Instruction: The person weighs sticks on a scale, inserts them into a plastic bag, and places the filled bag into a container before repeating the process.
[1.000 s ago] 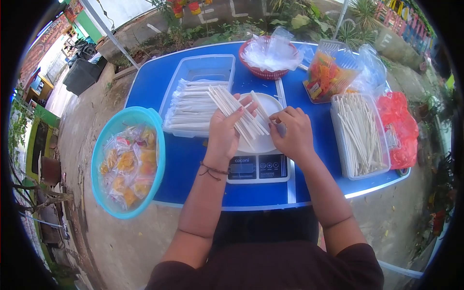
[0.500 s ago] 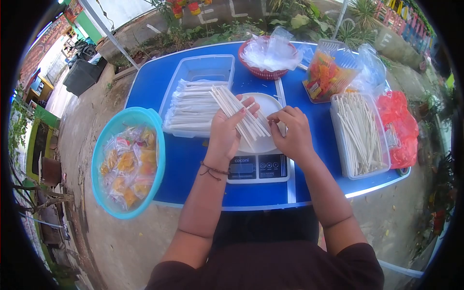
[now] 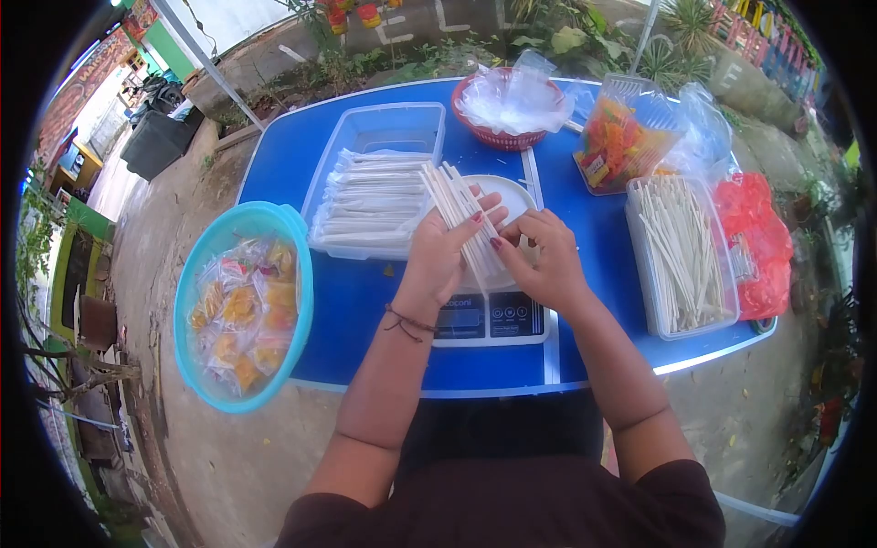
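Blue covers the surface point(image 3: 457, 370), whose near edge both forearms cross. Above its middle, the left hand point(image 3: 446, 245) has a fan of pale thin sticks point(image 3: 451, 195), its grip partly closed: thumb across them, fingers behind. The right hand point(image 3: 548, 260) is beside it, its grip nearly pinched, thumb and fingertips at the sticks' side; whether it has hold of one cannot be told. Under the sticks sit a round white plate point(image 3: 519, 194) and, toward the near edge, a digital kitchen scale point(image 3: 491, 321). Hands and sticks hide much of the plate, and one stick crosses the top of the scale's panel.

Left of the plate, toward the far-left corner, a clear plastic box point(image 3: 393, 139) contains wrapped sticks point(image 3: 370, 196). At the near-left corner is a turquoise basin point(image 3: 181, 306) of bagged yellow-orange pieces point(image 3: 239, 306). By the far edge stands a red basket point(image 3: 507, 141) of clear plastic bags point(image 3: 507, 102). Near the far-right corner, a clear tub point(image 3: 647, 89) contains orange and yellow packets point(image 3: 610, 142). A second box point(image 3: 699, 328) of loose sticks point(image 3: 678, 256) occupies the near-right corner, a red plastic bag point(image 3: 766, 251) just beside it.
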Tool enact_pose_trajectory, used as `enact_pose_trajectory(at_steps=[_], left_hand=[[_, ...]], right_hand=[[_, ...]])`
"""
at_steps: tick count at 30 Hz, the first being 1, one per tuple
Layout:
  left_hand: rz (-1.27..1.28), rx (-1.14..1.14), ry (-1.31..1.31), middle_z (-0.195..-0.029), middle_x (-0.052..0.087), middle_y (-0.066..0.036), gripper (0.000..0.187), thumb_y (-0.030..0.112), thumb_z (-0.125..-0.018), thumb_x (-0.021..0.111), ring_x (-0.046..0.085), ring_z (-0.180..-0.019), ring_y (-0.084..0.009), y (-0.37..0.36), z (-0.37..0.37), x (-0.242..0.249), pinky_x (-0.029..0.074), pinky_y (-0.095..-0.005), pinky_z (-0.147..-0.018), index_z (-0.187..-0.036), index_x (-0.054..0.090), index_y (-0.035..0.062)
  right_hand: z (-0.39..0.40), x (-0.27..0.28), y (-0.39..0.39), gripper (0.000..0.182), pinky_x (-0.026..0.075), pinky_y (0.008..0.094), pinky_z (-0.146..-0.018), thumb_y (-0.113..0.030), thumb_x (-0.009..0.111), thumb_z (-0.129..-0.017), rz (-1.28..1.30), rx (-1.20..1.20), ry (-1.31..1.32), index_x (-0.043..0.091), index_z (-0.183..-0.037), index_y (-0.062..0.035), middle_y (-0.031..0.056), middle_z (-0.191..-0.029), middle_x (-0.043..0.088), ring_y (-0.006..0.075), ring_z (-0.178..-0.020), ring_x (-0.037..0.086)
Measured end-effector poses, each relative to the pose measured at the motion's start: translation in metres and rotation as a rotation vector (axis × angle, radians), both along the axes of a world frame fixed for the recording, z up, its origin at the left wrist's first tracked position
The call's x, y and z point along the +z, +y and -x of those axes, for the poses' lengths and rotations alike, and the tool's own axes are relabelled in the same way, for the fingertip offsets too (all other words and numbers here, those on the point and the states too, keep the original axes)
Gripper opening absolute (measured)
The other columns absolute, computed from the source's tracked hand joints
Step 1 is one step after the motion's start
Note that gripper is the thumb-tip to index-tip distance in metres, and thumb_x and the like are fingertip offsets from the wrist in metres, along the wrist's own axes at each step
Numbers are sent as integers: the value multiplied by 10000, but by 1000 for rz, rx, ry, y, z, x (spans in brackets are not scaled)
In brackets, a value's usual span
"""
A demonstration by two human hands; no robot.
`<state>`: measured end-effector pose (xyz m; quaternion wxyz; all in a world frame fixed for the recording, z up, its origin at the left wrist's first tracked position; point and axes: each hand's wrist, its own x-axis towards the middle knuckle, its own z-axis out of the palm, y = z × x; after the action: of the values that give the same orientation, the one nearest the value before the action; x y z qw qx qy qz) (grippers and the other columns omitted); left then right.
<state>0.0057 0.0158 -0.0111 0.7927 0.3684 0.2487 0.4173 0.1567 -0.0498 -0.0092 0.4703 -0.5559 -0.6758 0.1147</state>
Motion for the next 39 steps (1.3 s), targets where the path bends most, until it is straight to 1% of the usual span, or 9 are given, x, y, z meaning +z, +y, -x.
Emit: enact_pose_trajectory(at_steps=[5, 11, 17, 20, 26, 29, 32, 35, 39], left_hand=[[-15, -13, 6, -1344, 495, -222, 459, -20, -949, 490, 523, -1237, -315, -1, -1, 0, 528, -391, -977, -1385, 346, -11], [-31, 6, 6, -1310, 532, -203, 404, -15, -950, 488, 549, -1208, -304, 0, 0, 1, 535, -393, -969, -1341, 384, -15], [-63, 49, 48, -1275, 559, -202, 379, -23, -946, 492, 583, -1166, -295, -1, 0, 2, 554, -367, -928, -1314, 405, -33], [-69, 116, 67, -1269, 555, -215, 383, -30, -944, 491, 588, -1158, -291, 0, 0, 1, 552, -349, -920, -1317, 403, -38], [-52, 213, -30, -1270, 545, -220, 404, -33, -947, 484, 587, -1158, -290, 0, 2, 6, 524, -344, -963, -1334, 370, -46], [-43, 197, -66, -1276, 539, -216, 413, -26, -951, 483, 573, -1177, -295, 3, 4, 5, 518, -343, -976, -1342, 349, -45], [21, 184, -91, -1287, 528, -214, 408, -18, -956, 479, 560, -1192, -298, 3, 4, 6, 508, -349, -998, -1340, 346, -41], [82, 138, -141, -1301, 521, -200, 400, -15, -958, 474, 550, -1207, -285, 4, 5, 6, 497, -352, -1018, -1339, 354, -35], [90, 76, -136, -1308, 522, -185, 412, -6, -961, 474, 541, -1223, -268, 5, 8, 8, 505, -345, -1008, -1354, 351, -24]], right_hand=[[0, -1, 1, 92, 414, 375, -694, -103, 684, -763, 61, 6, 93, 643, -750, -22, 91, -732, 626, 267, -728, 559], [-4, 3, 1, 85, 417, 370, -661, -95, 686, -771, 62, -49, 103, 647, -746, -23, 90, -714, 630, 253, -697, 547], [-5, 0, 2, 98, 411, 361, -643, -98, 688, -777, 27, -87, 72, 641, -737, -23, 84, -710, 630, 235, -678, 537], [-6, 1, 3, 94, 409, 362, -643, -95, 681, -780, -1, -135, 117, 638, -733, -26, 79, -704, 626, 239, -673, 533], [-11, 4, 3, 121, 395, 364, -646, -116, 685, -780, -25, -242, 60, 630, -706, -39, 68, -693, 618, 235, -674, 524], [-14, -1, 4, 89, 387, 322, -617, -109, 678, -778, -69, -199, -58, 647, -771, -25, 56, -703, 599, 197, -665, 482], [-11, 6, 0, 197, 407, 399, -729, -219, 720, -758, -98, -216, -178, 657, -858, -62, 52, -832, 636, 251, -806, 537], [-12, 22, -3, 415, 423, 406, -786, -340, 771, -725, -278, 84, -105, 632, -1003, -65, 90, -974, 611, 285, -880, 535], [-5, 26, -6, 649, 429, 405, -826, -477, 813, -648, -320, 152, -226, 586, -1094, -64, 125, -1052, 572, 311, -912, 535]])
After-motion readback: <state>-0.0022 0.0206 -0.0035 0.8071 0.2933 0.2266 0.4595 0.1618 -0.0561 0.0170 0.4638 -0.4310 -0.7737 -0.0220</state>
